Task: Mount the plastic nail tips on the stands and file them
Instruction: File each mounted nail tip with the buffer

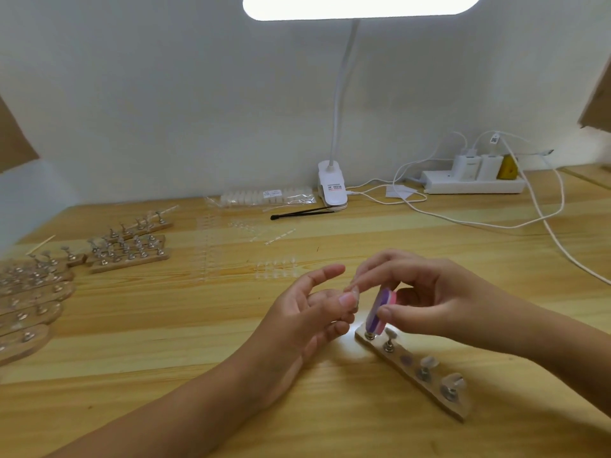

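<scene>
Now | left hand (pixel 307 312) pinches nail tip (pixel 353 293) | right hand (pixel 429 299) grips purple file (pixel 377 309) | lamp-clip label (pixel 334 187) unreadable

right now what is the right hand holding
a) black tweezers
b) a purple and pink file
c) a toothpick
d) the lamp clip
b: the right hand grips the purple and pink file between thumb and fingers, just above the stand.
</scene>
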{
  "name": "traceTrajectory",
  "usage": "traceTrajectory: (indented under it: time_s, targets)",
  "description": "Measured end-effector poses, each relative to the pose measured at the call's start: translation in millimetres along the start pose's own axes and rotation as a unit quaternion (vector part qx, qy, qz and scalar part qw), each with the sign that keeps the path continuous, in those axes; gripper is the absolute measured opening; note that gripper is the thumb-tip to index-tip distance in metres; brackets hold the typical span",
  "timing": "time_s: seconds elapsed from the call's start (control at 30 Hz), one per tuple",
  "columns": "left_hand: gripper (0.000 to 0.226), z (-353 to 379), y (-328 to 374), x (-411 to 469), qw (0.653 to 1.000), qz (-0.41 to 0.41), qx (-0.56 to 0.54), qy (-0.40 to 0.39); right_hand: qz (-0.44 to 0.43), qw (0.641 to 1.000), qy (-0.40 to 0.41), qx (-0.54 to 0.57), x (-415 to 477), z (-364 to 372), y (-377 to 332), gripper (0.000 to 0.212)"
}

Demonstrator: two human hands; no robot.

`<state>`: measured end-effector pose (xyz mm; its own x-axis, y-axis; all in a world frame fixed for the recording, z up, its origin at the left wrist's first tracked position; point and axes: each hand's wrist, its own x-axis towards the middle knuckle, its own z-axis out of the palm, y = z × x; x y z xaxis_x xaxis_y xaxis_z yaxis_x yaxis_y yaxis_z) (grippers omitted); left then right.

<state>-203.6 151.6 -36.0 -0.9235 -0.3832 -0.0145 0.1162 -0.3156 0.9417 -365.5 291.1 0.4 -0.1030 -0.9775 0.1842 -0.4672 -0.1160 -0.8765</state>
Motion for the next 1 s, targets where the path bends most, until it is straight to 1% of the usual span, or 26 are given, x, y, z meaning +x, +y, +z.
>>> traceTrajectory:
  time_s: [0.13,0.33,0.43,0.5,0.63,0.67,0.8,0.87,0.93,1.0]
  targets:
    - [0.070,3.1,-1.0,-2.2,0.999,0.016,0.030,-0.020,-0.012,0.999,0.036,0.018,2.5,6.5,-0.2,0.014]
    - [0.066,2.9,-3.5,-2.0,0.997,0.029,0.069,-0.016,-0.035,0.998,0.056,0.014,2.5,14.3,0.1,0.015]
    - [0.053,2.4,-5.2,-1.8,0.991,0.031,0.128,-0.001,-0.044,0.995,0.084,0.011,2.9,16.0,-0.4,0.013]
    - [0.054,2.2,-6.3,-2.2,0.987,0.022,0.160,-0.001,-0.055,0.993,0.108,-0.007,3.4,16.1,-0.9,0.014]
    - [0.054,0.3,-6.9,-1.7,0.988,0.018,0.156,0.006,-0.080,0.989,0.116,-0.055,2.4,17.4,-0.2,0.008]
    - [0.053,0.4,-6.8,-1.6,0.988,0.019,0.156,0.007,-0.087,0.987,0.115,-0.073,2.3,18.2,0.1,0.010]
    - [0.037,1.3,-7.1,-1.6,0.989,0.028,0.143,0.010,-0.108,0.981,0.114,-0.112,3.4,20.1,0.3,0.012]
    - [0.034,1.1,-6.8,-1.0,0.992,0.032,0.120,0.026,-0.092,0.985,0.122,-0.080,4.1,18.7,0.1,0.028]
    - [0.037,0.4,-6.3,-0.6,0.995,0.028,0.090,0.040,-0.054,0.989,0.135,0.007,3.6,14.7,-0.2,0.041]
    - [0.038,0.8,-5.3,-0.8,0.996,0.024,0.073,0.040,-0.019,0.987,0.138,0.076,3.1,9.1,-1.4,0.042]
